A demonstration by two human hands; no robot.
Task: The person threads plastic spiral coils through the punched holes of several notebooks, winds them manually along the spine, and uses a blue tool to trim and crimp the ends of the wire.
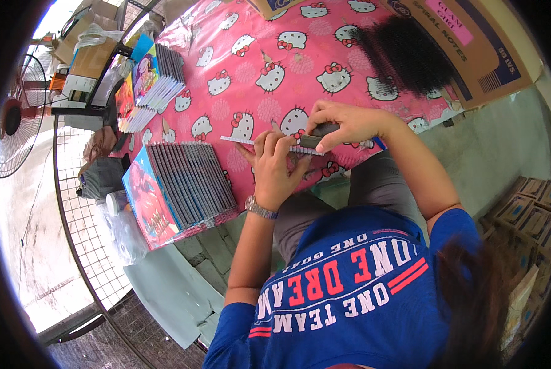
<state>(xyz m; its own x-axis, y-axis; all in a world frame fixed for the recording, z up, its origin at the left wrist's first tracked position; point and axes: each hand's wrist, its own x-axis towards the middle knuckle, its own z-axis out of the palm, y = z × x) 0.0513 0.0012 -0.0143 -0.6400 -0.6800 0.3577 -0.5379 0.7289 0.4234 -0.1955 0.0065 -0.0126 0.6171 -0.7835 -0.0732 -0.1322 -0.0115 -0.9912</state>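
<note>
In front of me at the table's near edge is a thin notebook (235, 141), seen edge-on, with a white edge and a row of small dark marks along it. My left hand (274, 165) is closed over its middle, fingers bent over the far side and thumb on the near side. My right hand (343, 126) pinches a small dark grey block-shaped piece (310, 141) between thumb and fingers, against the notebook's edge right of my left hand. My palm and fingers partly hide the notebook and the piece.
A row of spiral-bound notebooks (192, 184) stands left of my left hand, with another stack (158, 83) beyond it. Black spiral coils (404, 55) lie at the far right beside a cardboard box (472, 49). Pink patterned cloth (257, 101) covers the table. A fan (18, 117) stands far left.
</note>
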